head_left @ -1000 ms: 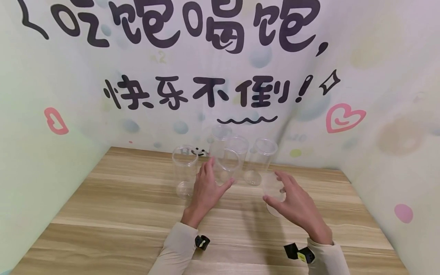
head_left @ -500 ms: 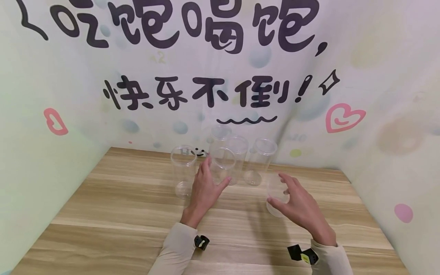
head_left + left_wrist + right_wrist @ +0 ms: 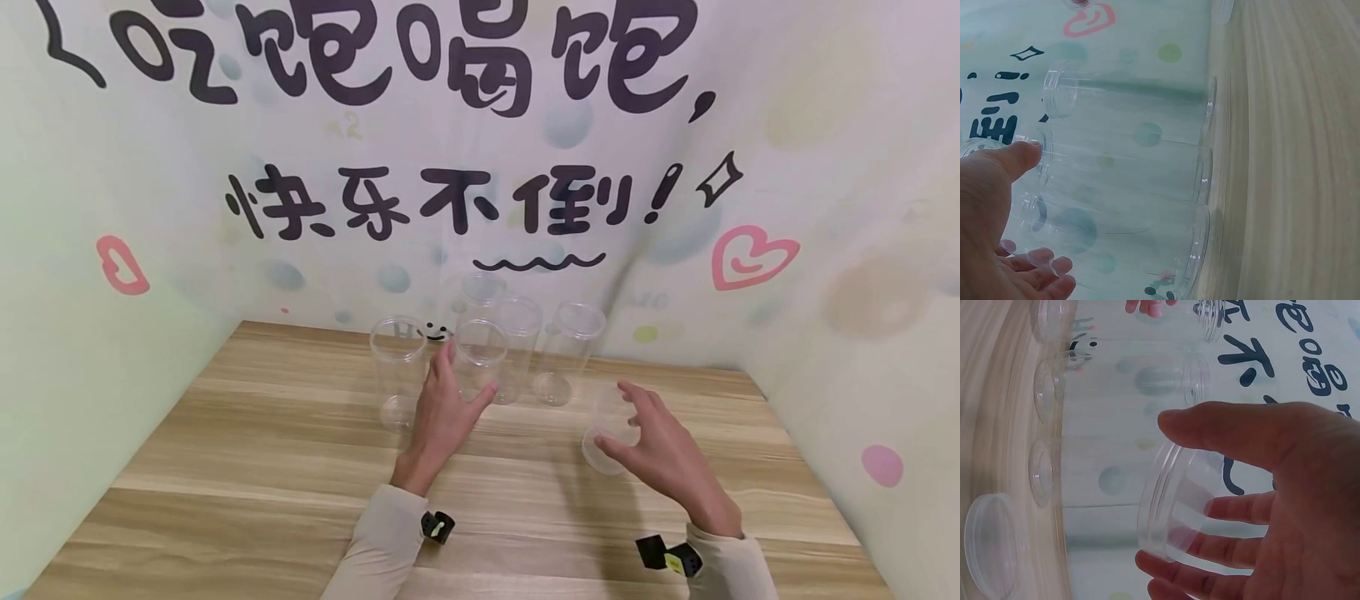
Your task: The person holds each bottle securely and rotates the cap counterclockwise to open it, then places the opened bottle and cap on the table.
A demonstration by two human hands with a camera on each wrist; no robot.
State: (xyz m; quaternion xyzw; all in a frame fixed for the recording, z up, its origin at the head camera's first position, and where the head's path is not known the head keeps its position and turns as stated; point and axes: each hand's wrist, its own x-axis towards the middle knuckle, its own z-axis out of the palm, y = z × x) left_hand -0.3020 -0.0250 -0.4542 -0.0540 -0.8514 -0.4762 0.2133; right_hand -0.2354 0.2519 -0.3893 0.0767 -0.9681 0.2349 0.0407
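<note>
Towards the worktop's (image 3: pixel 510 521) back, an upright clear jar (image 3: pixel 482 364) is encircled by the left hand (image 3: pixel 442 417), seemingly for steadiness; a lid (image 3: pixel 1159 503) is held by its rim in the wide grip of the right hand (image 3: pixel 667 446), likely so its face is left free.

Held jar (image 3: pixel 481 379) partly obscured by the left hand (image 3: pixel 442 408). Farthest jar (image 3: pixel 481 290): base indiscernible behind nearer jars (image 3: pixel 522 333). Right hand (image 3: pixel 663 454) obscures part of the loose lid (image 3: pixel 595 457); held lid (image 3: pixel 1160 506) too faint in the head view to trace its outline. Wall lettering (image 3: pixel 337 62) and both sleeves (image 3: pixel 378 542) cut off by the head view's edges.
</note>
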